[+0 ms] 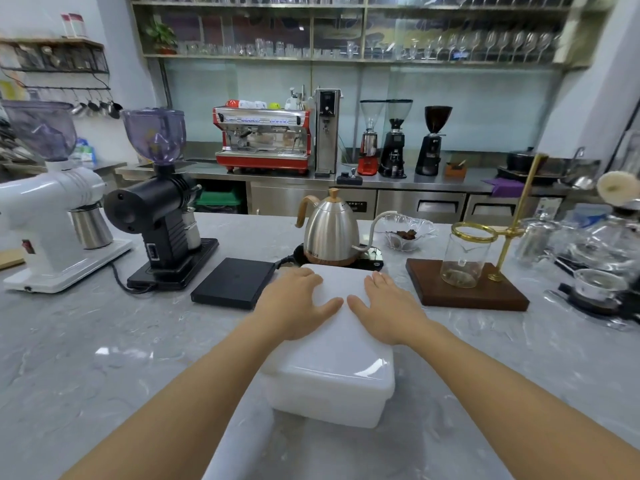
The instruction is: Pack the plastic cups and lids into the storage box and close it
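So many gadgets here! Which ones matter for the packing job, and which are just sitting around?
Part of the job:
white storage box
its lid
left hand
right hand

Just lying about:
kettle
black grinder
black scale
glass beaker

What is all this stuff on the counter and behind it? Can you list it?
storage box: one, white, lid on, centre of counter
scale: one, black, left of box
kettle: one, steel, behind box
grinders: two, black and white, left
glass beaker: one, clear, on wooden stand, right
espresso machine: one, red, back counter
left hand: flat on lid
right hand: flat on lid
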Tool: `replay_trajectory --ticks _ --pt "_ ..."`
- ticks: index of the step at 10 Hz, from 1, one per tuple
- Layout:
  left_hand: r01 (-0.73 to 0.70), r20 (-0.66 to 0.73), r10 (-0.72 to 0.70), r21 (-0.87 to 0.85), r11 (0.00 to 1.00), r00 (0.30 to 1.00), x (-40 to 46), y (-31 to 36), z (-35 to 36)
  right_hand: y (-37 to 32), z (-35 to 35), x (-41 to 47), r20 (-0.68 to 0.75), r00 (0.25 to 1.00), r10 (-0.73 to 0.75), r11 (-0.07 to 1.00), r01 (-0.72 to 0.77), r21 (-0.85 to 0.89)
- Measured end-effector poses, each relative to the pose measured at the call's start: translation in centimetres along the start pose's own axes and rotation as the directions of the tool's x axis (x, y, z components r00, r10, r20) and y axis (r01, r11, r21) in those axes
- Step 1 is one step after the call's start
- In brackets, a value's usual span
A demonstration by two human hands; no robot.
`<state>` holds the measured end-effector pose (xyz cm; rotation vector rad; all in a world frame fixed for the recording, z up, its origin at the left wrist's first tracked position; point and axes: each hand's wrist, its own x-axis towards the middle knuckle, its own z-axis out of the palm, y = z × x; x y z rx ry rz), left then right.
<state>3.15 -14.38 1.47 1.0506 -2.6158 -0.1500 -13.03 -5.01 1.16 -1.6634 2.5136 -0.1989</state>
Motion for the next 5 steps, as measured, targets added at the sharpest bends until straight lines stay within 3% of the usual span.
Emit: replay_trajectory --ticks 1,3,4,5 --pt "-0.054 -0.073 0.057 0.047 0.997 0.996 0.1 0.9 0.1 0.5 0.2 -0.2 -0.015 1.0 0.023 0.998 -0.022 0.054" --pt "-0.09 -0.054 0.104 0.22 0.971 0.993 -0.1 1.9 -0.3 -0.4 -0.8 -1.9 -0.326 0.945 0.02 0.991 0.024 0.129" --pt "-0.077 -0.068 0.097 0.246 0.966 0.993 -0.7 2.6 -0.8 -0.6 -1.3 -2.9 -0.394 0.915 -0.089 0.996 0.085 -0.027" --pt "-0.086 -0.328 0.091 0.031 0.996 0.94 -0.3 2.8 -2.6 0.3 -3.7 -3.0 -0.619 0.76 -0.195 0.97 0.242 -0.009"
